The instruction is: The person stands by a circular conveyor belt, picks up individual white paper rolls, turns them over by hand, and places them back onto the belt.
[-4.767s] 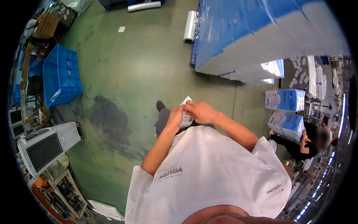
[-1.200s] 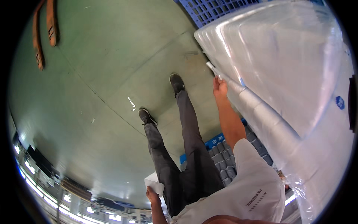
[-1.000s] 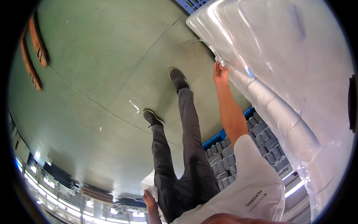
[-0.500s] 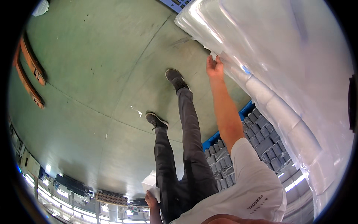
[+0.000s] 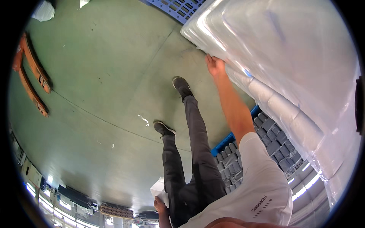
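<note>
My left hand (image 5: 160,205) hangs low beside my left thigh, its fingers closed on folded white sheets of paper (image 5: 160,190). My right arm reaches forward to a tall stack wrapped in clear plastic film (image 5: 273,57). At the stack's near lower edge is my right hand (image 5: 216,65), fingers stretched and slightly bent, close against the film. Nothing shows in it, though the film side of the hand is partly hidden. Pale rounded bundles (image 5: 291,104) show through the wrap beside my forearm.
A blue crate (image 5: 223,143) of grey wrapped packs (image 5: 279,146) stands right of my legs. A purple-blue plastic pallet (image 5: 180,9) lies at the top. Orange forks (image 5: 36,81) rest on the green floor (image 5: 106,64) at left, with a white bag (image 5: 43,11) beyond.
The white piece at my right fingertips has gone from sight, and those fingers have straightened somewhat. More of the pallet shows as the view shifts. My left hand keeps the paper.
</note>
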### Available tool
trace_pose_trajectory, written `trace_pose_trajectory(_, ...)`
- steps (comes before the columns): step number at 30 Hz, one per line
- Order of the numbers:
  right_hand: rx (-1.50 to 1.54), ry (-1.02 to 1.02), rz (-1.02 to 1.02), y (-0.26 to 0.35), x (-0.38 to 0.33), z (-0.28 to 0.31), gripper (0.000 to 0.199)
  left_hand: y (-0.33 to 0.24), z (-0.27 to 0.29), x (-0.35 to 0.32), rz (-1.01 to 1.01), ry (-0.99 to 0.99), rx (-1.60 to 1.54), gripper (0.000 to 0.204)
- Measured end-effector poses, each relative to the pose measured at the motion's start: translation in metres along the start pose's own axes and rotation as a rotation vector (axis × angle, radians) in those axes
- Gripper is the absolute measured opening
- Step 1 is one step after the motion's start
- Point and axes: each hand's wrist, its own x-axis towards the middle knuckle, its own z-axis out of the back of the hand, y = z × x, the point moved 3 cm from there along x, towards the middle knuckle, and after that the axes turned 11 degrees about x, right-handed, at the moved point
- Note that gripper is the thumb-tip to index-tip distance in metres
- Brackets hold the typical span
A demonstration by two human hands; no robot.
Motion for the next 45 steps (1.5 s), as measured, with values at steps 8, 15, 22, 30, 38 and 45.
trace_pose_trajectory(8, -1.123, 0.488, -0.182, -0.097, -0.149, -0.062, 0.037, -0.052, 0.039, -0.025, -0.063, -0.043, -0.198, 0.053)
trace_pose_trajectory(15, -1.453, 1.443, -0.347, -0.139, -0.402, -0.038, 0.044, -0.238, 0.097, -0.11, -0.575, 0.049, -0.457, 0.017)
trace_pose_trajectory(22, -1.447, 1.614, -0.746, -0.196, -0.521, -0.31, 0.08, -0.443, 0.207, -0.194, -1.177, 0.417, -0.321, 0.022)
trace_pose_trajectory(30, -1.775, 1.187, 0.023, -0.214, -0.506, -0.549, 0.025, -0.69, 0.39, -0.288, -1.406, 0.071, -0.155, 0.038)
trace_pose_trajectory(38, -1.213, 0.816, 0.65, -0.166, -0.488, -0.742, 0.026, -0.898, 0.385, -0.367, -1.05, 1.207, -0.189, 0.046)
trace_pose_trajectory(45, -1.251, 0.801, 1.337, -0.126, -0.413, -0.939, 0.034, -1.099, 0.429, -0.46, -0.995, 1.123, -0.08, 0.035)
